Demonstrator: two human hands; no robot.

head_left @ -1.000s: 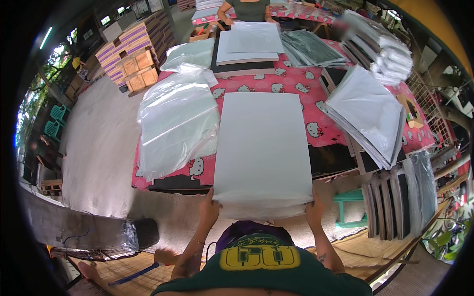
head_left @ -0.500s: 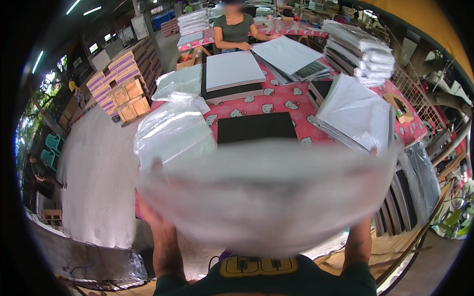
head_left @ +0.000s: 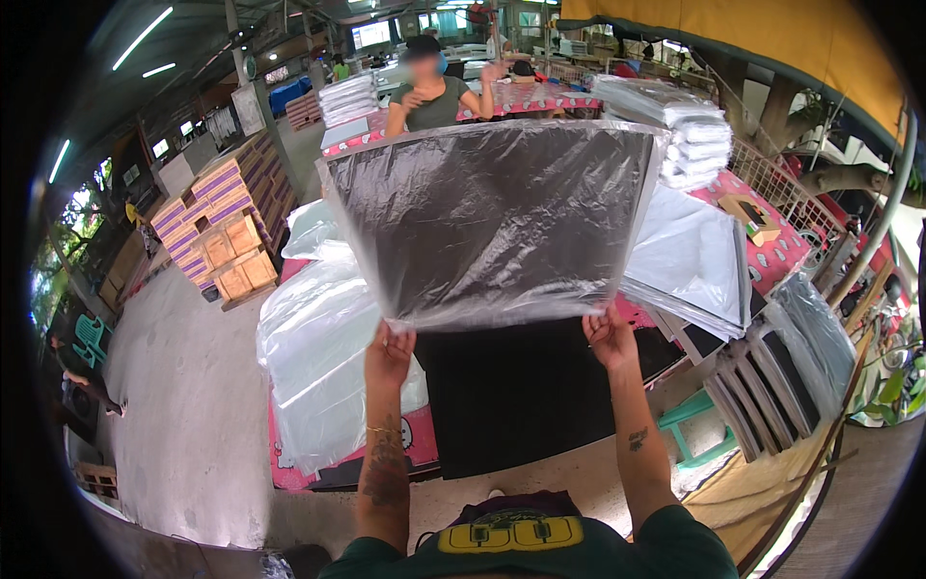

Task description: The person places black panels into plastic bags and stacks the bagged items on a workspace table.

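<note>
Wide dark panel [head_left: 497, 222] held aslant above the pink table [head_left: 421, 431]

Closest to me, the left hand [head_left: 390, 355] and right hand [head_left: 610, 338] are at the panel's two near corners, fingers folded closely in on its edge, so both have hold of it. Clear, wrinkled plastic covers the dark face, and the panel rises away from the wearer, its far edge spread wider in view. Whether it touches anything underneath, I can't tell.

Below, a black sheet [head_left: 521, 398] lies over the near part of the table and past its front edge. To the right, a green stool [head_left: 696, 439] stands on the floor beside a row of dark and pale boards [head_left: 767, 391] set on edge. On the pink patterned cloth, clear plastic sheets [head_left: 318, 362] spread shiny at the left, and a white-topped stack [head_left: 687, 259] sits at the right.

Further off, a tall pile of cartons [head_left: 222, 217] stands on the concrete floor [head_left: 183, 415], and bulky plastic-wrapped bundles [head_left: 666, 125] are heaped at the right. Across the table a person in a dark top [head_left: 439, 108] has both hands raised. Beyond, tube lights [head_left: 143, 39] hang in the dim shed, and a yellow tarp [head_left: 752, 48] slants overhead.
</note>
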